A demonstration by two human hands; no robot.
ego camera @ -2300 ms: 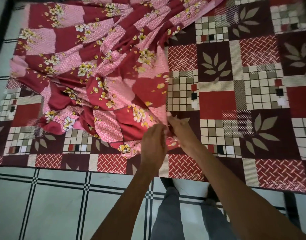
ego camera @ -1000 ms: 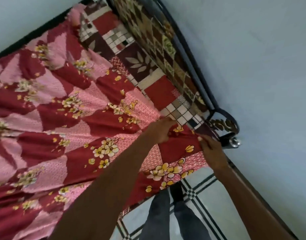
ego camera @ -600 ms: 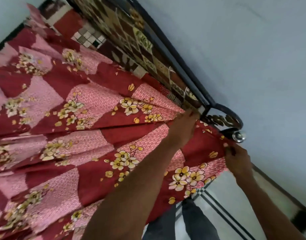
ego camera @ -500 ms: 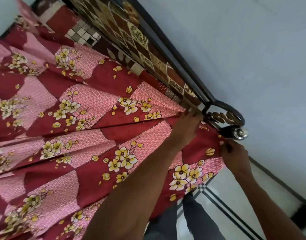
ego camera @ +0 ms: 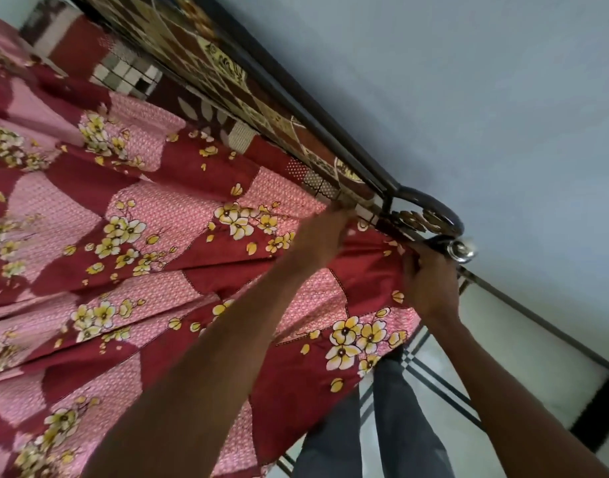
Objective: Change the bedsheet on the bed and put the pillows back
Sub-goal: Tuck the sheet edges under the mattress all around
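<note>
gripping floral bedsheet [ego camera: 199, 277], left hand [ego camera: 325, 232], right hand [ego camera: 429, 284]

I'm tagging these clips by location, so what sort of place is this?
Most likely a bedroom in a home. A bed takes up most of the view, with a red floral bedsheet being spread over it, a dark metal headboard against a plain painted wall, and a tiled floor.

I'm in a home bedroom: under my hands lies a bed spread with a red floral bedsheet [ego camera: 165, 236], a patchwork sheet [ego camera: 123, 74] showing beyond it. Just past my right hand [ego camera: 429, 288] runs a dark metal headboard [ego camera: 296, 115] (chrome knob at its corner) against a plain blue wall [ego camera: 468, 98], with tiled floor [ego camera: 524, 343] below.
</note>
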